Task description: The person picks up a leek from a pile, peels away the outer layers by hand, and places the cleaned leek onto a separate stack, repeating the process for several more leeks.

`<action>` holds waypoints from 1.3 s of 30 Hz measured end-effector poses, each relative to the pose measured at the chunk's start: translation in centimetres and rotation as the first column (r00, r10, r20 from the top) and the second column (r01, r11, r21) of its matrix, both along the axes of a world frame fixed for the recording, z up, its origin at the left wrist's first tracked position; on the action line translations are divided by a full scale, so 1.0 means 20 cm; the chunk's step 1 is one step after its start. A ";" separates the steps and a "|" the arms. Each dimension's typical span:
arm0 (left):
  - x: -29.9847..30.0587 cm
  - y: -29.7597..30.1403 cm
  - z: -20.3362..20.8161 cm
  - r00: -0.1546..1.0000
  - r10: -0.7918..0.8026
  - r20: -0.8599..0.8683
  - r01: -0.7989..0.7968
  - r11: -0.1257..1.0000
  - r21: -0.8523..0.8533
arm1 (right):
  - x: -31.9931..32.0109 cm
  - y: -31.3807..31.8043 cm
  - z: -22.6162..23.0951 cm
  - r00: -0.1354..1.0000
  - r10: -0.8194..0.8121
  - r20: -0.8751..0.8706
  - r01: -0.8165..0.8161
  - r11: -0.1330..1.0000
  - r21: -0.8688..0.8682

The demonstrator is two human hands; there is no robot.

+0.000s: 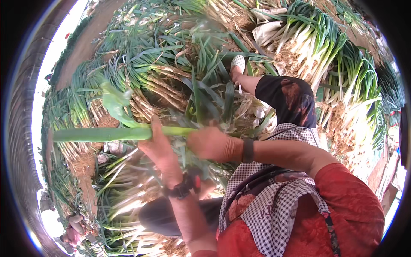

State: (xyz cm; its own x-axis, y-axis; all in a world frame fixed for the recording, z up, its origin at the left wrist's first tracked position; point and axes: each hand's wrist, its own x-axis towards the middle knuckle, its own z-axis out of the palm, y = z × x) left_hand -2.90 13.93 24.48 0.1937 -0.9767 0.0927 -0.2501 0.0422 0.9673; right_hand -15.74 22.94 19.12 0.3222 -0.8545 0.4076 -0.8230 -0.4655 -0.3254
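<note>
A single large green onion (96, 135) lies crosswise between my two hands, its broad green leaves pointing left. My left hand (160, 147) is closed around it where the leaves join the stalk. One bent leaf (115, 105) sticks up above that grip and looks blurred. My right hand (213, 143) is shut in a fist at the right end of the stalk, hiding that end. Below my left hand, partly behind my forearm, lie pale-stemmed green onions (124, 199). Loose leaves and peelings (246, 109) are strewn just beyond my right hand.
Unpeeled green onions with brownish stems (165, 85) are heaped ahead and to the left. A long row of white-stemmed green onions (319, 58) curves along the right. My bent leg with a white shoe (238, 64) reaches forward between the heaps. A curved ribbed wall (25, 141) borders the far left.
</note>
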 end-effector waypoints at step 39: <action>0.18 0.09 -0.03 0.988 -0.050 -0.147 0.049 0.999 -0.010 | -0.07 -0.17 0.00 0.740 0.106 0.665 -0.118 0.993 -0.027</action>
State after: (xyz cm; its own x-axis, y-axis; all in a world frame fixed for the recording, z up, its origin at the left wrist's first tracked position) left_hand 0.69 15.79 23.86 0.1570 -0.9849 0.0729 -0.1027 0.0571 0.9931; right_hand -17.14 19.51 19.11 0.0690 -0.8379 0.5414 -0.3383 -0.5302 -0.7775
